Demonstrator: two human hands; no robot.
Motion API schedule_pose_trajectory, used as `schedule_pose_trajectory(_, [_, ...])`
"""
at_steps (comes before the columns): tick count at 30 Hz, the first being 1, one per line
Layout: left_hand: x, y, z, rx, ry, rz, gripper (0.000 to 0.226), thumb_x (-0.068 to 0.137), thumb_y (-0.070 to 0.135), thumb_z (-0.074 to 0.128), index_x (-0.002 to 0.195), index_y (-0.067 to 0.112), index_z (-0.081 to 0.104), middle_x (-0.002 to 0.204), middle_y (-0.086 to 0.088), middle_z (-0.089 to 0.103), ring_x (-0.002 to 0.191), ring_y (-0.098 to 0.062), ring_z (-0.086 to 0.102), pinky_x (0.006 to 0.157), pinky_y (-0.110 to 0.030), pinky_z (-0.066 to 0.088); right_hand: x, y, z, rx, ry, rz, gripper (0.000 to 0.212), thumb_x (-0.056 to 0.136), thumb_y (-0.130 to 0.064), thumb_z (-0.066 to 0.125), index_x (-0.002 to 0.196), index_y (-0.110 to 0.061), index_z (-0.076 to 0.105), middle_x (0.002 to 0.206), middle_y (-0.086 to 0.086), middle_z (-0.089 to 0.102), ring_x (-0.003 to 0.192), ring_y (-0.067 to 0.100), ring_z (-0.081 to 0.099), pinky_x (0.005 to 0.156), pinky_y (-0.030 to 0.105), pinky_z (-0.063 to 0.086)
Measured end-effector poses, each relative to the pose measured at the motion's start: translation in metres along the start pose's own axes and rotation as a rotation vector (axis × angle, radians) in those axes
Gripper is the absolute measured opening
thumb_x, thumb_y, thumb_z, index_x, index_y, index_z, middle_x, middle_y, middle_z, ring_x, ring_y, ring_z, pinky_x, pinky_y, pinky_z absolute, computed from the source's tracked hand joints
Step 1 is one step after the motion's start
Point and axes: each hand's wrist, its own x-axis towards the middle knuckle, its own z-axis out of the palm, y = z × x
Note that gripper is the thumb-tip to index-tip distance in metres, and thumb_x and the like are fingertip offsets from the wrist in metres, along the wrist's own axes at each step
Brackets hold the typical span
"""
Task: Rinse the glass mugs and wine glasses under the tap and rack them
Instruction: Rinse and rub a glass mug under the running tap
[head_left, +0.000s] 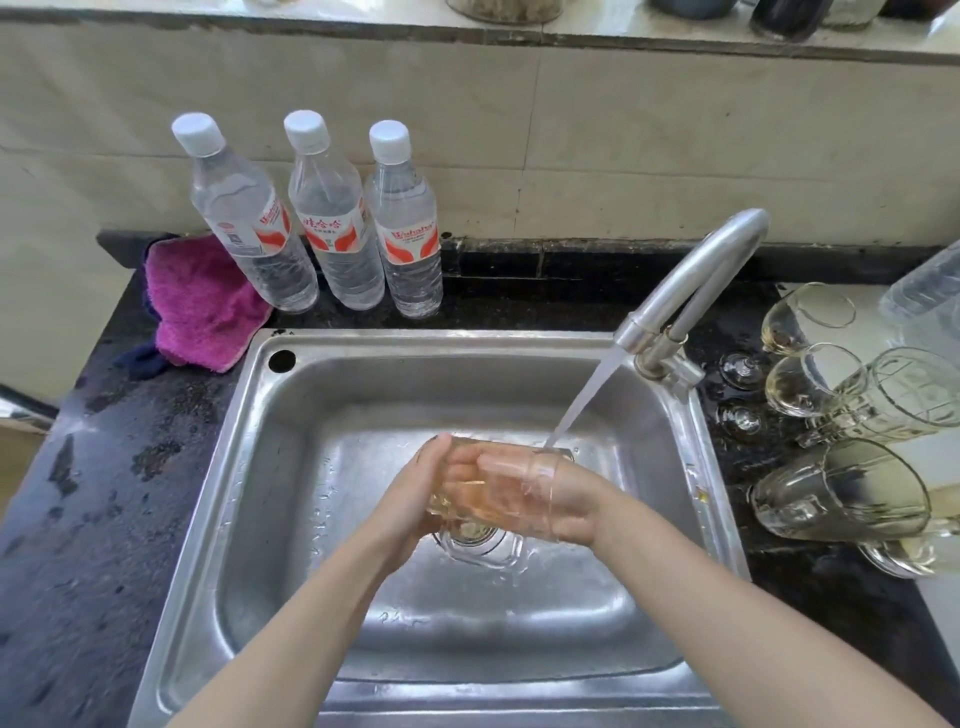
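a person rinses a glass mug (498, 491) over the middle of a steel sink (291, 415), where water from the tap (696, 291) strikes its upper side. the mug lies on its side above the drain. the left hand (415, 499) cups its base end, and the right hand (550, 499) reaches into its mouth, fingers inside the glass; both grips are closed on the mug. on the wet dark worktop (104, 519) to the right lie more glasses (841, 488), tipped on their sides, along with two wine glasses (810, 379) whose feet point toward the sink. three water bottles (332, 218) and a pink cloth (202, 301) sit behind the sink. wet glass of this kind is likely slippery, stiff and breakable, with some weight to it; a firm hold round the body or by the handle, which cannot be made out here, would seem safest when lifting it toward the rack.
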Motion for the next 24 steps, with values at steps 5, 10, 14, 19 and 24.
schedule_pose_trajectory(5, [-0.007,0.013,-0.007,0.138,-0.145,-0.234,0.061,0.098,0.054,0.027,0.077,0.02,0.073,0.059,-0.002,0.061,0.051,-0.015,0.058,0.049,-0.022,0.049,0.011,0.006,0.004,-0.647,0.126,-0.038,0.015,0.097,-0.008,0.048,0.106,-0.005,0.059,0.092,0.0,0.061,0.085,0.012,0.062,0.086,0.026,0.052])
schedule_pose_trajectory(10, [0.0,0.009,-0.002,0.006,-0.071,-0.077,0.043,0.099,0.045,0.03,0.093,0.026,0.069,0.08,0.002,0.072,0.067,-0.011,0.065,0.062,-0.028,0.052,0.005,0.001,0.002,0.043,0.012,-0.005,0.022,0.098,-0.011,0.044,0.103,-0.008,0.065,0.097,0.008,0.071,0.086,0.019,0.07,0.081,0.031,0.057])
schedule_pose_trajectory(14, [-0.001,0.02,-0.005,0.158,-0.115,-0.308,0.049,0.096,0.05,0.033,0.079,0.016,0.064,0.054,-0.002,0.062,0.045,-0.014,0.058,0.041,-0.018,0.044,0.009,0.004,0.009,-0.617,0.155,-0.077,0.023,0.098,-0.019,0.047,0.111,-0.006,0.06,0.106,0.01,0.065,0.088,0.011,0.06,0.088,0.025,0.051])
schedule_pose_trajectory(19, [-0.005,0.014,-0.006,0.034,-0.078,-0.092,0.034,0.097,0.041,0.038,0.102,0.024,0.067,0.09,-0.005,0.073,0.077,-0.022,0.069,0.067,-0.032,0.055,0.016,0.011,-0.001,-0.19,0.014,-0.028,0.027,0.092,-0.01,0.057,0.118,-0.003,0.06,0.115,0.015,0.065,0.103,0.025,0.065,0.101,0.037,0.046])
schedule_pose_trajectory(24, [0.004,0.02,-0.003,0.1,0.131,-0.165,0.033,0.095,0.041,0.041,0.092,0.017,0.064,0.07,-0.004,0.066,0.054,-0.018,0.062,0.051,-0.026,0.049,0.017,0.01,0.011,-0.156,0.143,-0.122,0.02,0.095,0.001,0.047,0.094,0.003,0.066,0.093,0.008,0.066,0.074,-0.005,0.064,0.075,0.01,0.051])
